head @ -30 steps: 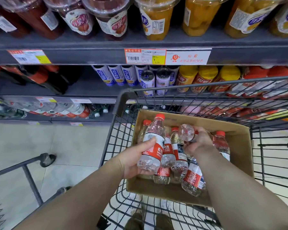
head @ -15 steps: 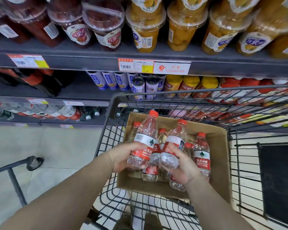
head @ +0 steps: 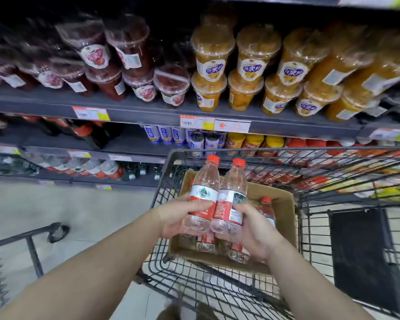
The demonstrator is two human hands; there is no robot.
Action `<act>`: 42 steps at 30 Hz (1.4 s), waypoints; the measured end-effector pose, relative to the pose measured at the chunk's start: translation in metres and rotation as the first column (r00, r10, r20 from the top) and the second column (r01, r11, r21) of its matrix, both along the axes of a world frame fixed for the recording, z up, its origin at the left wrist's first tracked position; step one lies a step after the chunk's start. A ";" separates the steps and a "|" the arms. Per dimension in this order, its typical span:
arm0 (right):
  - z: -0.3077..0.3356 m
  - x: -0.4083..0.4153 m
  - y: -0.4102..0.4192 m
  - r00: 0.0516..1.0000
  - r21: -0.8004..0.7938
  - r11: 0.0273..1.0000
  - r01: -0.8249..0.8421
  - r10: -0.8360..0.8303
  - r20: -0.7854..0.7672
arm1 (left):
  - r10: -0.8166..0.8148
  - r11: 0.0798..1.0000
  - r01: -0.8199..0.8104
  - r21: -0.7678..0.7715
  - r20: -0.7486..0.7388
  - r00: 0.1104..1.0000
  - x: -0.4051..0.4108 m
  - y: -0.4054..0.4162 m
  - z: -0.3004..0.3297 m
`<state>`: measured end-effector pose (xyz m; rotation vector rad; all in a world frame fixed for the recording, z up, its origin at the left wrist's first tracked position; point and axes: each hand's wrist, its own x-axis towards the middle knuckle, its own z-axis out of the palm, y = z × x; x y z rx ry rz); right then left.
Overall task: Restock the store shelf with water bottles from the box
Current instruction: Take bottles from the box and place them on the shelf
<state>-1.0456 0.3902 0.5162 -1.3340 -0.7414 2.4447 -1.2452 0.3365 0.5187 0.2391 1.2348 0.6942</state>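
Two clear water bottles with red caps and red-and-white labels stand side by side above the cardboard box (head: 284, 204). My left hand (head: 178, 217) grips the left bottle (head: 203, 192) round its lower half. The right bottle (head: 231, 197) is held near its base by my right hand (head: 254, 232). More bottles (head: 267, 211) lie in the box below them, partly hidden by my hands. The box sits in a black wire shopping cart (head: 217, 280). Similar water bottles (head: 102, 168) lie on the low shelf at the left.
Grey store shelves face me: cups of red and yellow fruit (head: 247, 72) on top, cans and bottles (head: 203, 139) below. A second cart's frame (head: 32, 241) stands at the left on the tiled floor. A black panel (head: 360, 257) lies in the cart at the right.
Both hands have lifted their bottles up out of the box and brought them upright together. The view has tilted upward, showing more of the upper shelf.
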 end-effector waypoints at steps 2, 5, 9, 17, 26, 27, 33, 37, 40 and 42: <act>0.007 0.002 0.003 1.000 0.074 0.997 -0.014 0.015 -0.005 | 0.027 1.000 -0.027 -0.003 -0.038 0.999 0.001 -0.001 0.010; 0.019 0.001 0.007 0.997 0.179 0.981 -0.072 0.064 0.051 | 0.084 0.996 -0.082 0.028 -0.083 0.993 0.003 0.000 0.022; 0.041 -0.002 0.010 0.994 0.226 0.968 -0.105 0.095 0.056 | 0.083 0.990 -0.077 0.121 -0.041 0.996 0.011 0.003 0.045; 0.082 0.007 0.028 0.998 0.238 0.970 -0.053 0.056 -0.004 | 0.055 0.966 -0.030 0.255 -0.093 0.994 0.009 0.015 0.099; 0.122 -0.023 0.035 0.994 0.356 0.930 -0.088 0.107 -0.034 | 0.115 0.939 -0.094 0.330 -0.044 0.992 0.006 0.002 0.131; 0.123 -0.024 0.036 0.995 0.318 0.945 -0.071 0.089 -0.043 | 0.117 0.936 -0.096 0.339 -0.044 0.992 0.004 0.000 0.131; 0.121 -0.035 0.039 0.979 0.298 0.938 -0.175 0.197 -0.046 | 0.181 0.929 -0.150 0.337 -0.062 0.981 -0.010 -0.017 0.136; 0.126 -0.053 0.035 0.961 0.350 0.905 -0.242 0.273 -0.042 | 0.242 0.918 -0.190 0.349 -0.111 0.964 -0.023 -0.028 0.137; 0.131 -0.071 0.031 0.954 0.364 0.896 -0.254 0.295 -0.060 | 0.280 0.910 -0.216 0.354 -0.140 0.950 -0.038 -0.036 0.138; 0.137 -0.085 0.028 0.948 0.369 0.892 -0.263 0.310 -0.073 | 0.307 0.904 -0.238 0.356 -0.151 0.940 -0.051 -0.041 0.141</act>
